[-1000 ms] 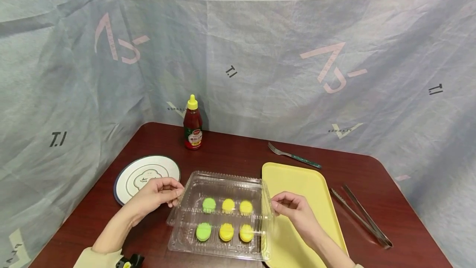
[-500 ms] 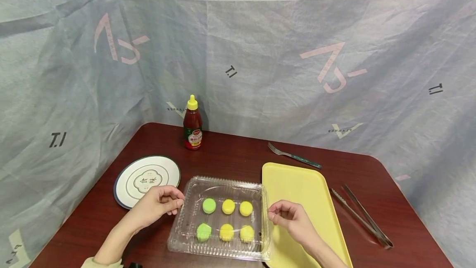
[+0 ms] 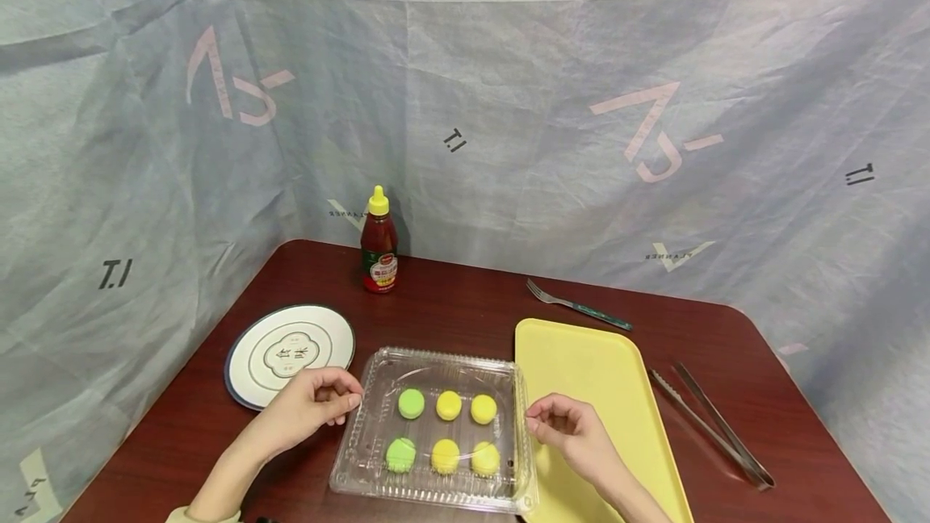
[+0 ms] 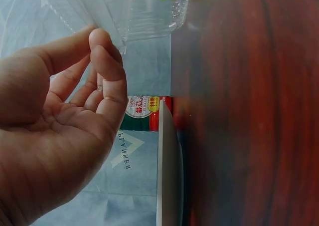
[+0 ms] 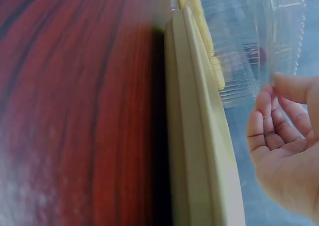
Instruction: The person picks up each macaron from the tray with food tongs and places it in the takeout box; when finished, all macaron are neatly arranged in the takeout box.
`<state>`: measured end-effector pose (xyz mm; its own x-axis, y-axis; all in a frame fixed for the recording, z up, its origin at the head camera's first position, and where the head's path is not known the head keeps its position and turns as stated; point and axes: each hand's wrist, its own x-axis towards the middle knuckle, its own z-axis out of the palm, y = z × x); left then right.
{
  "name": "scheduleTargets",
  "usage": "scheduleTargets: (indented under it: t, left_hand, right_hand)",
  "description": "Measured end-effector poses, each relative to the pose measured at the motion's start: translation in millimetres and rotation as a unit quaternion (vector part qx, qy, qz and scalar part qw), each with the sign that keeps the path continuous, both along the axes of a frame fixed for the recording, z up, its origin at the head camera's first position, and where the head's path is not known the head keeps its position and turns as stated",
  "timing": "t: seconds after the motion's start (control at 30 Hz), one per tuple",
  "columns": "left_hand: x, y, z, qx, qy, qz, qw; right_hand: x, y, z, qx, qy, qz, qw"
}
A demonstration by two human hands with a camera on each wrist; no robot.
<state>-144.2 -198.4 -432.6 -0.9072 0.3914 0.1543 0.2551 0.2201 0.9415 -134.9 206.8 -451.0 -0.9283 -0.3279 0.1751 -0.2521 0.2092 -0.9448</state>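
Observation:
A clear plastic clamshell box (image 3: 425, 496) stands on the table, its lid lying over several macarons, some green (image 3: 411, 404) and some yellow (image 3: 448, 406). At the box's left side, my left hand (image 3: 308, 408) pinches the lid's edge between thumb and forefinger. My right hand (image 3: 574, 430) does the same at the right edge, above the yellow tray (image 3: 581, 353). In the left wrist view, the lid's clear edge meets the left fingertips (image 4: 102, 39). The right wrist view has the thumb and forefinger of the right hand (image 5: 286, 141) at the lid's side.
A white plate (image 3: 250, 353) with a dark rim lies behind the left hand. Farther back stand a ketchup bottle (image 3: 379, 253) with a yellow cap and, to its right, a fork (image 3: 581, 307). Metal tongs (image 3: 719, 430) lie right of the tray. A grey cloth (image 3: 508, 103) hangs behind the table.
Between both hands, the lid has come down from a raised tilt to lie flat over the box. The hands have sunk slightly with it.

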Motion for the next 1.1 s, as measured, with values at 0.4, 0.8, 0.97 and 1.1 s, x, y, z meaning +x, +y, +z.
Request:
scheduleTargets:
  t: [0.4, 0.8, 0.97, 1.1]
  left_hand:
    - [2.2, 0.1, -2.6, 0.001, -0.01, -0.006, 0.9999]
    - [6.3, -10.5, 2.2, -0.019, -0.033, -0.073, 0.9966]
    - [10.6, -19.0, 5.5, -0.005, -0.061, -0.161, 0.985]
    - [14.2, -25.2, 5.7, 0.004, -0.088, -0.218, 0.972]
  right_hand:
    - [2.4, 0, -2.4, -0.009, 0.035, 0.003, 0.9994]
    - [8.1, 10, 3.2, 0.026, 0.018, 0.064, 0.9975]
    - [11.1, 15, 9.2, 0.027, 0.011, 0.14, 0.9897]
    - [11.5, 17, 11.3, 0.018, 0.026, 0.211, 0.9769]
